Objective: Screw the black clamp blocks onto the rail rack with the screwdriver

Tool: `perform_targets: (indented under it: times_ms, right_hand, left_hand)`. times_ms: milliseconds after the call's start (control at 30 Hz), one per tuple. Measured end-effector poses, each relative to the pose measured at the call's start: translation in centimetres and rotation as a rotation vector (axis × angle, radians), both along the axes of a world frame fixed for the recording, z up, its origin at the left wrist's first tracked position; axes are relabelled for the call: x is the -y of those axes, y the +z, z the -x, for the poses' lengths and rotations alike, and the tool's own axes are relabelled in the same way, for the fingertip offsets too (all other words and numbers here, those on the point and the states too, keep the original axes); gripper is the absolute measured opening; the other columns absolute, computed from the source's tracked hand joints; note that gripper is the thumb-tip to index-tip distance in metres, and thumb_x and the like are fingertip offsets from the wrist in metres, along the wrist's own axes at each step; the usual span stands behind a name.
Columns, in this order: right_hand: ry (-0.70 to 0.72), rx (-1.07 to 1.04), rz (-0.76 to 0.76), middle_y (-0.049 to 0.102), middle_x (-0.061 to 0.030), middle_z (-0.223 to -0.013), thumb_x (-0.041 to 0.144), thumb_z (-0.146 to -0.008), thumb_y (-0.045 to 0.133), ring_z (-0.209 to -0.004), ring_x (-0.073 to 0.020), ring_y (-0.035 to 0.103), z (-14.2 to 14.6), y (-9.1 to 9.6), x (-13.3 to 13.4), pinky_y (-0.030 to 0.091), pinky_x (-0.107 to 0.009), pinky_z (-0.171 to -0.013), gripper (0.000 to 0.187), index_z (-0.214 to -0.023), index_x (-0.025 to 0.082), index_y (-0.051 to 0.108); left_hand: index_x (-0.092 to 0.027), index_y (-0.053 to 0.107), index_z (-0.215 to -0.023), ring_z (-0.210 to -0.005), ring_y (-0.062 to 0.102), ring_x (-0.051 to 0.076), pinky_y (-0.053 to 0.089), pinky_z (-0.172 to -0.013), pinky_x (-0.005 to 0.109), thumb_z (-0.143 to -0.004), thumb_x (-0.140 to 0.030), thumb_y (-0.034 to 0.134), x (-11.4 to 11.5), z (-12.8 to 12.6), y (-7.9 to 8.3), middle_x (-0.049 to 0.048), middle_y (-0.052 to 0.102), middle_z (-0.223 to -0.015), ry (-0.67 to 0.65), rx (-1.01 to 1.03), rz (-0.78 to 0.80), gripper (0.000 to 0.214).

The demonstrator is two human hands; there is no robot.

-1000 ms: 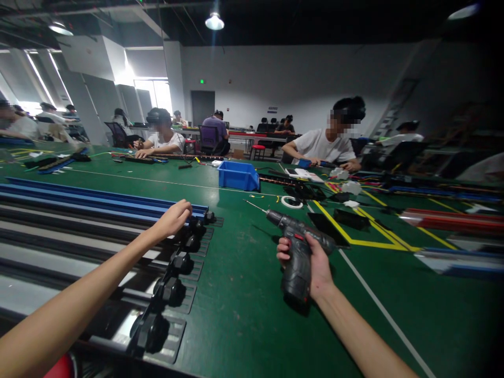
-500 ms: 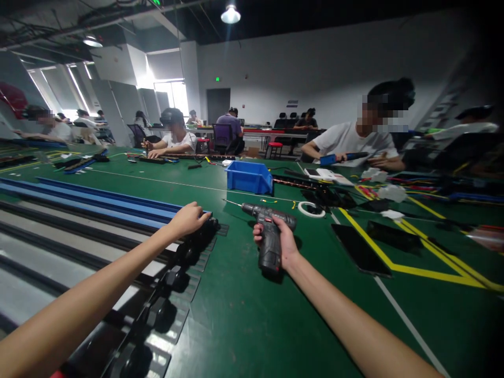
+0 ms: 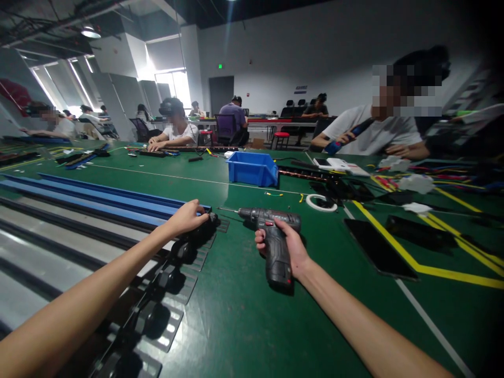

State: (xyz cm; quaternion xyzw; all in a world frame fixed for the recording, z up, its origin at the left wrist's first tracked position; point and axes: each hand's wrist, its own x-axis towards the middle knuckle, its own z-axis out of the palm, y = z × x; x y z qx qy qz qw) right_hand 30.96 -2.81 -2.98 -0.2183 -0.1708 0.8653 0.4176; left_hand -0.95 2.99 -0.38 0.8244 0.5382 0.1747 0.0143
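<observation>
My right hand (image 3: 296, 248) is wrapped round the grip of a black cordless drill (image 3: 279, 257). The drill's long thin bit (image 3: 228, 210) points left, towards the end of the rails. At the far end of a row of long rails, my left hand (image 3: 188, 216) has its fingers curled over the tip of a blue rail (image 3: 114, 197). Its fingertips pinch a small black end piece (image 3: 212, 217) there, partly hidden by the fingers. Similar black end fittings (image 3: 167, 275) with slotted grey plates line the near rails.
A blue bin (image 3: 252, 170) stands beyond the drill. To its right lie a white ring (image 3: 322, 203), a dark flat tablet-like panel (image 3: 380, 247) and coloured wires. Across the green table (image 3: 244, 331), a co-worker (image 3: 394, 126) holds a dark tool; others sit farther back.
The view has shifted a little. The drill has tilted closer to level, its bit nearer the rail ends. My left hand stays at the same rail end.
</observation>
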Motion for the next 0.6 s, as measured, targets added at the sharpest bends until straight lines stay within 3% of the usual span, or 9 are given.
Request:
perform_targets:
  times_ms: [600]
  right_hand:
    - [0.067,-0.038,-0.003,0.059,-0.0092,-0.083,0.039,-0.092,0.056,-0.071,-0.0166,0.058,0.17,-0.39,-0.37,0.056,-0.026,-0.057,0.025,-0.094,0.014,0.054]
  left_hand:
    - [-0.013,0.075,-0.082,-0.074,0.054,0.020,0.039,-0.069,0.030,-0.086,-0.044,0.049,0.12,0.09,-0.03,0.0075,0.054,-0.080,0.036,0.013,0.013,0.040]
